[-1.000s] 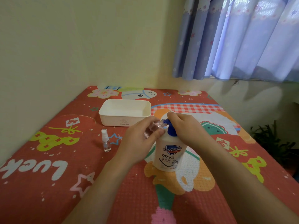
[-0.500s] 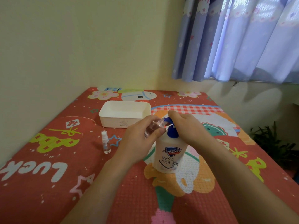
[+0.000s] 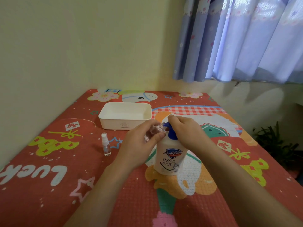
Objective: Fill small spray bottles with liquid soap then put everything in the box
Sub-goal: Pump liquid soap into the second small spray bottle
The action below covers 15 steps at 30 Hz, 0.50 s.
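While my left hand [image 3: 139, 145] grips a small clear bottle [image 3: 153, 132] tilted with its open neck at the blue pump nozzle [image 3: 166, 125], my right hand [image 3: 185, 133] is closed over the pump head of the white soap bottle [image 3: 172, 158]. Soap bottle stands upright on the red mat [image 3: 49, 177]; second spray bottle [image 3: 106, 146] stands capped left of my left hand, white box [image 3: 114, 125] beyond it.

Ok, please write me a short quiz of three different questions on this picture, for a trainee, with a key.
1. True or false: the white box already holds a bottle.
2. What does the left hand hold at the blue nozzle of the soap bottle?
A. a small clear bottle
B. a cloth
C. a spoon
3. Fill in: the capped spray bottle stands ____ on the mat.

Key: 1 false; 2 A, the small clear bottle; 3 upright.
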Each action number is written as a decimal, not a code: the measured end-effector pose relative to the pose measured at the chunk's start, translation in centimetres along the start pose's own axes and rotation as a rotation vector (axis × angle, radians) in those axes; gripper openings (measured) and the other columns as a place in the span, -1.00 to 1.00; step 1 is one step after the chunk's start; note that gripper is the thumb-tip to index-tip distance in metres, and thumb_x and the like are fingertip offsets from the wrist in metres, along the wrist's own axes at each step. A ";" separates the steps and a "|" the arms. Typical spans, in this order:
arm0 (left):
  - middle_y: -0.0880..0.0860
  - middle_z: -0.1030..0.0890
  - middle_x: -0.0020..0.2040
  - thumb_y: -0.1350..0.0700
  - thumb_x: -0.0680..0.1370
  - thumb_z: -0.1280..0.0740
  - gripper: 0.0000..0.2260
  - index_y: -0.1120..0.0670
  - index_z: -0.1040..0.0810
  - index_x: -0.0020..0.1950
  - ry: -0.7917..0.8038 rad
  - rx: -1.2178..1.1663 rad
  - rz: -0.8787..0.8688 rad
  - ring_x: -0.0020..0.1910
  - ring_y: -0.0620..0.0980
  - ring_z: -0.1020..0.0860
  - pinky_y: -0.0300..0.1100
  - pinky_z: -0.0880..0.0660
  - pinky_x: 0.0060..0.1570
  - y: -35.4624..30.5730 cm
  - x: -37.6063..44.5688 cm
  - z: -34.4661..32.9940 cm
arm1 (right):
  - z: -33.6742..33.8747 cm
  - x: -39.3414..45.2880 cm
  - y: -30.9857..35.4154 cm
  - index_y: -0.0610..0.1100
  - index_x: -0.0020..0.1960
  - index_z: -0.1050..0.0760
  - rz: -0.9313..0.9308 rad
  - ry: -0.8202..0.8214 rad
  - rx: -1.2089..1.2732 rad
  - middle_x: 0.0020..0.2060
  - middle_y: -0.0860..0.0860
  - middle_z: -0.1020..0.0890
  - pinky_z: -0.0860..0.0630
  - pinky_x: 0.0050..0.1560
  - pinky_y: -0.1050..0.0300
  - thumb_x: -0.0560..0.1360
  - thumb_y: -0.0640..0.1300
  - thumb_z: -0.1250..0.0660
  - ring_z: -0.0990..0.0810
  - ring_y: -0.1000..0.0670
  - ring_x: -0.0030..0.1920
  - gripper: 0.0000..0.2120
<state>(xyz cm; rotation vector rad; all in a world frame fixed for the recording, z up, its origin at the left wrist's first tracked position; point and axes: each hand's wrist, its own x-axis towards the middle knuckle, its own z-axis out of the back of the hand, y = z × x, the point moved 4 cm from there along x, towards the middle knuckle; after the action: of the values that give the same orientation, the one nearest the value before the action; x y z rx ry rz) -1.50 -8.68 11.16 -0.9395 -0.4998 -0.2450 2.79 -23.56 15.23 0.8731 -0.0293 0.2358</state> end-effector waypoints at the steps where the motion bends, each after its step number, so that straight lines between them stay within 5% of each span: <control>1: -0.21 -0.58 -0.08 -0.07 0.55 -0.36 -0.77 -0.12 -0.53 0.20 0.001 0.007 -0.001 -0.04 -0.23 -0.53 -0.47 -0.38 -0.15 0.0 0.0 0.0 | 0.0 0.0 0.0 -0.23 -0.16 -0.49 -0.008 0.000 0.008 -0.22 -0.18 -0.60 -0.39 -0.23 0.07 0.57 0.04 -0.06 -0.48 -0.08 -0.27 -0.60; 8: -0.18 -0.60 -0.08 -0.13 0.55 -0.34 -0.78 -0.20 -0.49 0.19 0.009 -0.005 -0.004 -0.11 -0.20 -0.56 -0.24 -0.52 -0.19 -0.7 0.4 0.2 | 0.6 0.4 0.3 -0.17 -0.18 -0.48 -0.050 0.033 0.024 -0.20 -0.18 -0.60 -0.36 -0.19 0.05 0.55 0.05 -0.05 -0.44 -0.05 -0.26 -0.62; 12: -0.18 -0.60 -0.07 -0.12 0.55 -0.35 -0.77 -0.17 -0.51 0.19 0.013 0.009 -0.009 -0.08 -0.21 -0.55 -0.29 -0.46 -0.14 -1.0 0.6 0.4 | 0.7 0.4 0.4 -0.10 -0.23 -0.40 -0.051 0.045 -0.009 -0.22 -0.20 -0.57 -0.35 -0.20 0.05 0.56 0.06 -0.04 -0.42 -0.05 -0.28 -0.67; 15: -0.17 -0.61 -0.05 -0.12 0.56 -0.35 -0.77 -0.18 -0.50 0.20 0.012 0.010 -0.010 -0.05 -0.19 -0.56 -0.22 -0.49 -0.09 -0.8 0.5 0.4 | 0.7 0.3 0.6 -0.11 -0.25 -0.37 -0.016 0.049 -0.013 -0.33 -0.07 -0.51 -0.33 -0.21 0.08 0.58 0.03 -0.03 -0.39 -0.02 -0.31 -0.67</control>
<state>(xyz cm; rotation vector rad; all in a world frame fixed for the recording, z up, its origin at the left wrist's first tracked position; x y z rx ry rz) -1.53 -8.78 12.20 -0.9251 -0.4939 -0.2569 3.03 -23.66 16.15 0.8538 0.0214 0.2416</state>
